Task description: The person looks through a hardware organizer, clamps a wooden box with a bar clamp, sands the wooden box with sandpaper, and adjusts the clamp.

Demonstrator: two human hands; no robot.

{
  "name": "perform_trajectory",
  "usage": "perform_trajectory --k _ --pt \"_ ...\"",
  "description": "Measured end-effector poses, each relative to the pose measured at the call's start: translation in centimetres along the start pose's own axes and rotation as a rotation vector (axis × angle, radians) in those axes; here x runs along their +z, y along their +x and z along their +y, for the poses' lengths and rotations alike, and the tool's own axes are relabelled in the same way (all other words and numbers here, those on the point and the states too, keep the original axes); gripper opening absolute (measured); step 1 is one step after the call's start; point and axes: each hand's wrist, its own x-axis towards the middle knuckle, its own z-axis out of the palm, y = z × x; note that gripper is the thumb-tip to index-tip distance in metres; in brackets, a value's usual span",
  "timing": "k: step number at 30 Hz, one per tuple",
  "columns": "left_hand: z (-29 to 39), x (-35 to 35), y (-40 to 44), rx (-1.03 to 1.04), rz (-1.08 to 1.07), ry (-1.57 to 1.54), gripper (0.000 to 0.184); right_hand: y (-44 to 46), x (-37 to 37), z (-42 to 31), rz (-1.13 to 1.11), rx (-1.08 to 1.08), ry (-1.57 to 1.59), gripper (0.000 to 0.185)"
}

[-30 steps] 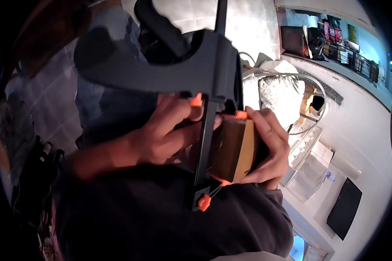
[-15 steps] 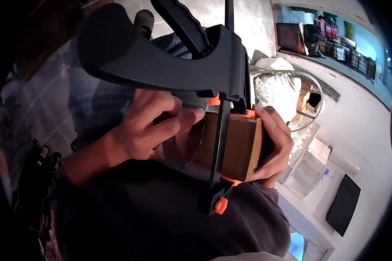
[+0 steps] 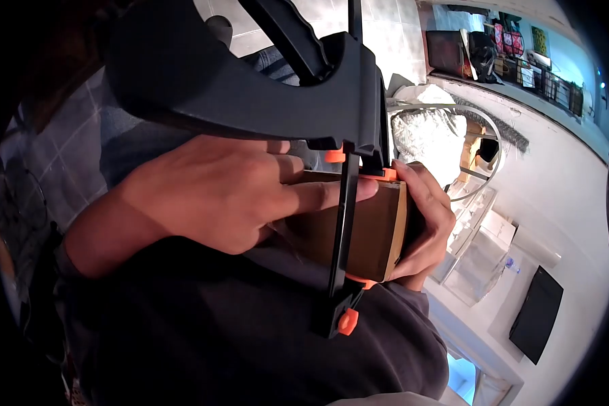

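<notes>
A black bar clamp (image 3: 250, 95) with orange pads stands in front of me, its large handle at the upper left. Its bar (image 3: 344, 230) runs down across a brown box (image 3: 375, 227), which sits between an upper orange pad (image 3: 379, 174) and a lower one (image 3: 362, 281). My right hand (image 3: 430, 220) wraps around the box's right end, fingertips by the upper pad. My left hand (image 3: 230, 189) reaches from the left, one finger stretched behind the bar along the box's face. Its other fingers are partly hidden. Whether the box is wood or cardboard, I cannot tell.
A white textured cloth (image 3: 426, 135) lies beyond my right hand, beside a pale hoop (image 3: 497, 142). To the right are a clear plastic container (image 3: 477, 271) and a black screen (image 3: 536, 314). Shelves with several items (image 3: 534, 74) stand at the upper right.
My left hand has moved right from the box's left edge, and its finger now reaches past the clamp's bar. My right hand, the clamp and the box stay nearly in place.
</notes>
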Motion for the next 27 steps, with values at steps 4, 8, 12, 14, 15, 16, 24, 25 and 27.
perform_trajectory --k 4,8,12,14,15,16,24,25,27 --pt "-0.6 0.8 -0.7 -0.047 -0.025 0.056 0.104 0.2 -0.5 1.0 -0.026 -0.039 0.013 0.117" --pt "-1.1 0.5 -0.7 0.042 0.054 0.113 0.096 0.6 -1.1 2.1 -0.006 -0.086 0.028 0.127" --pt "-1.2 0.1 -0.5 0.107 0.072 0.170 0.086 0.4 -1.7 3.1 -0.009 -0.046 0.059 0.130" --pt "-1.1 0.3 -0.1 0.129 0.080 0.160 0.084 0.3 -1.7 3.2 -0.007 -0.047 0.080 0.129" --pt "-1.0 0.5 0.2 0.131 0.102 0.127 0.085 0.3 -1.7 3.2 -0.007 -0.047 0.087 0.128" --pt "-0.9 0.7 0.5 0.132 0.123 0.094 0.086 0.4 -1.5 3.0 0.004 -0.062 0.076 0.127" --pt "-0.4 1.7 2.3 0.146 0.104 -0.021 0.095 -0.4 -1.4 3.2 0.044 -0.021 0.106 0.118" --pt "-0.4 1.9 2.5 0.154 0.105 -0.027 0.095 -0.6 -1.1 3.1 0.077 -0.023 0.091 0.116" --pt "-0.3 2.0 2.8 0.155 0.094 -0.104 0.097 -0.7 -1.0 3.1 0.110 -0.024 0.076 0.114"
